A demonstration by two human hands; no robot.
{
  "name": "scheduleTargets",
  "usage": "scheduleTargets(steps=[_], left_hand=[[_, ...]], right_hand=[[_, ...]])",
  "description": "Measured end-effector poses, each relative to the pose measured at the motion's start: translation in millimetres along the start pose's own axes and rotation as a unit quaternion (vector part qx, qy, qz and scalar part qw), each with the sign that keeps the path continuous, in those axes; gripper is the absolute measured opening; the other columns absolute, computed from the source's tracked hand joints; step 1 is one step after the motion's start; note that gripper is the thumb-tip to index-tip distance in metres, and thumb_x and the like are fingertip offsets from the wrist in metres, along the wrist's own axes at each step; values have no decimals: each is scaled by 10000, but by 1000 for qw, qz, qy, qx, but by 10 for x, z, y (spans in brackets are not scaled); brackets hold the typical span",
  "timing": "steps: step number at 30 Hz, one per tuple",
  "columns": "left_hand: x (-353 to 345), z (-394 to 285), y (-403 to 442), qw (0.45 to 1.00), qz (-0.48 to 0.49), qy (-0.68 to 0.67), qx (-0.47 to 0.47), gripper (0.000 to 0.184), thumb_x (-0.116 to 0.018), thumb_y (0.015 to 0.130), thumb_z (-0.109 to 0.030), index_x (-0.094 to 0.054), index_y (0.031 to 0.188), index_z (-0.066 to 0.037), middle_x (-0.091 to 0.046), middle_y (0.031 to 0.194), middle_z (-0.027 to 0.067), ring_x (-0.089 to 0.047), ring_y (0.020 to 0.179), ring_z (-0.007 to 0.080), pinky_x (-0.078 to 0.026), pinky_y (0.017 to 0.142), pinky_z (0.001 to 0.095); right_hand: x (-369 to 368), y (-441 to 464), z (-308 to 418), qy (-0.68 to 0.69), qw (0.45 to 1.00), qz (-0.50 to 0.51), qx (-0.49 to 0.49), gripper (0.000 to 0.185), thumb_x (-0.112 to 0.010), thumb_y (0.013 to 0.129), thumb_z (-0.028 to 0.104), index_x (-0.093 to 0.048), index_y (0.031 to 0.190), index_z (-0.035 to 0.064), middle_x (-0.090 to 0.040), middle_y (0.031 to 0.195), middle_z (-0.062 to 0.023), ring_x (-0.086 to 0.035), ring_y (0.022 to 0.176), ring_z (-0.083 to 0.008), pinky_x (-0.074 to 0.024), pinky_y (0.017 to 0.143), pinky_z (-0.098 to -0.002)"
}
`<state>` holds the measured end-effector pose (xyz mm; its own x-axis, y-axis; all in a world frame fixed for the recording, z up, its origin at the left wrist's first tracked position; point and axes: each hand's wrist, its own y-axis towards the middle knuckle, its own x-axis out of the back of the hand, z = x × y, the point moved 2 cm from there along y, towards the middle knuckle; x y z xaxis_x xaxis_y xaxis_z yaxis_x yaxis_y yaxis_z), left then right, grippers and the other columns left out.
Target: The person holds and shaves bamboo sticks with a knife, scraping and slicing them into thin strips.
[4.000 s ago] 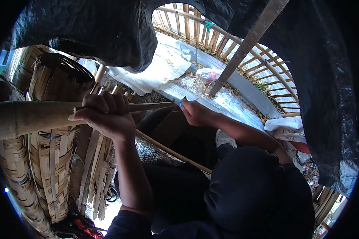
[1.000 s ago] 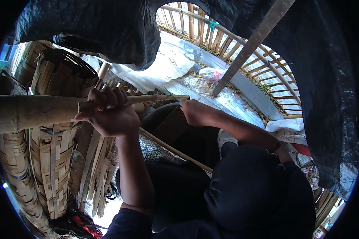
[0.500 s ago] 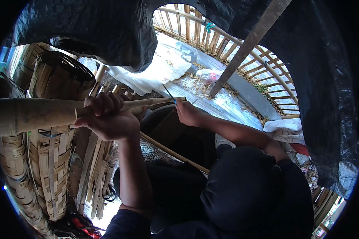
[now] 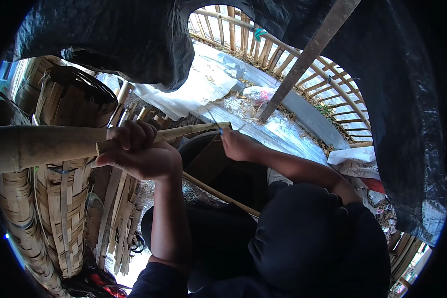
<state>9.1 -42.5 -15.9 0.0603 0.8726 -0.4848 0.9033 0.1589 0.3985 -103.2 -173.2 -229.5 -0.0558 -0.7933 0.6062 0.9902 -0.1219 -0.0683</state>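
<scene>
Right now, in the head view, 1 pale bamboo stick (image 4: 191,129) is running nearly level across the middle of the scene, its right end sitting slightly higher than its left. The left hand (image 4: 146,151) is clenching it firmly, fingers wrapping over the top and thumb pointing left, with the cut end poking out just past the grip. Over at the far end, the right hand (image 4: 240,145) is clasping a small knife (image 4: 214,119): a bit of blue is showing at the fist, and the thin blade is slanting up and left, crossing the stick near its tip. Whether the edge is biting into the bamboo, I cannot tell.

Behind the left hand, a thick bamboo pole (image 4: 49,146) is coming in from the left, its inner end hiding behind the fingers. Below the hands, a second, thinner stick (image 4: 221,194) is lying aslant near the dark clothing. On the left, a tall woven basket (image 4: 67,218) is standing beside a bunch of bamboo slats (image 4: 121,223). Up top, black plastic (image 4: 109,39) is hanging in folds, a flat bar (image 4: 308,59) is slanting down, and beyond it a bamboo fence (image 4: 232,27) is curving around a crumpled clear bag (image 4: 258,93).
</scene>
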Motion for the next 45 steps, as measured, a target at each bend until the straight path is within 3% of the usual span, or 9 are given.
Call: scheduleTargets(steps=[8, 17, 19, 24, 29, 32, 36, 38, 45], left_hand=[[152, 13, 176, 996, -56, 68, -25, 592, -254, 919, -679, -296, 629, -164, -210, 530, -58, -138, 441, 51, -125, 387, 222], [425, 113, 366, 992, -119, 19, 25, 590, -275, 918, -681, -279, 623, -170, -217, 545, -57, -127, 445, 60, -104, 398, 229], [356, 106, 332, 995, -89, 18, 33, 590, -282, 915, -683, -290, 630, -167, -225, 548, -54, -149, 436, 56, -120, 384, 222], [172, 79, 250, 997, -25, -18, 65, 584, -266, 920, -678, -295, 634, -169, -224, 537, -46, -170, 431, 59, -132, 383, 220], [65, 79, 150, 996, 32, -56, 70, 603, -256, 899, -709, -321, 673, -154, -240, 547, -43, -177, 432, 60, -138, 369, 224], [104, 79, 157, 994, 49, -78, 66, 615, -241, 896, -715, -335, 678, -148, -238, 546, -44, -177, 434, 62, -146, 370, 220], [190, 74, 231, 998, 18, -34, 54, 611, -249, 901, -706, -351, 687, -142, -253, 552, -42, -176, 434, 62, -152, 371, 214], [189, 73, 228, 998, -3, -23, 59, 608, -254, 903, -701, -355, 689, -141, -261, 554, -42, -178, 433, 60, -153, 371, 212], [115, 44, 207, 999, -18, -23, 34, 597, -279, 915, -686, -337, 658, -150, -282, 553, -49, -173, 433, 52, -145, 373, 213]], right_hand=[[-40, 181, 68, 85, 992, -29, 92, 165, -491, 932, 89, -393, 980, -35, -546, 611, -232, -585, 576, -403, -393, 501, -457], [-115, 215, -69, -41, 997, 33, 56, 229, -451, 885, 63, -457, 1063, -81, -590, 663, -245, -625, 651, -410, -474, 577, -470], [89, 49, -249, -68, 983, 119, -124, 246, -439, 842, 41, -497, 1031, -104, -631, 753, -275, -657, 739, -409, -512, 657, -472], [-42, -7, -527, -89, 978, 128, -138, 213, -438, 851, 55, -516, 970, -104, -636, 799, -293, -660, 782, -414, -512, 691, -484], [72, 120, 114, -19, 999, 35, 3, 210, -472, 902, 121, -463, 923, -88, -563, 588, -267, -629, 592, -405, -463, 537, -500], [104, 158, 338, 84, 994, -60, 40, 152, -479, 853, 47, -463, 881, -101, -594, 698, -289, -640, 672, -411, -493, 581, -447], [-292, 10, -350, 36, 996, -68, -42, 163, -450, 914, 81, -425, 894, -78, -529, 572, -280, -606, 570, -416, -407, 475, -502], [-280, -15, -635, -10, 989, 28, -144, 143, -450, 917, 69, -417, 907, -69, -545, 613, -285, -610, 603, -424, -417, 488, -480], [-166, 6, -69, 57, 994, -18, -89, 204, -461, 928, 121, -462, 910, -83, -586, 707, -301, -610, 720, -462, -460, 632, -507]])
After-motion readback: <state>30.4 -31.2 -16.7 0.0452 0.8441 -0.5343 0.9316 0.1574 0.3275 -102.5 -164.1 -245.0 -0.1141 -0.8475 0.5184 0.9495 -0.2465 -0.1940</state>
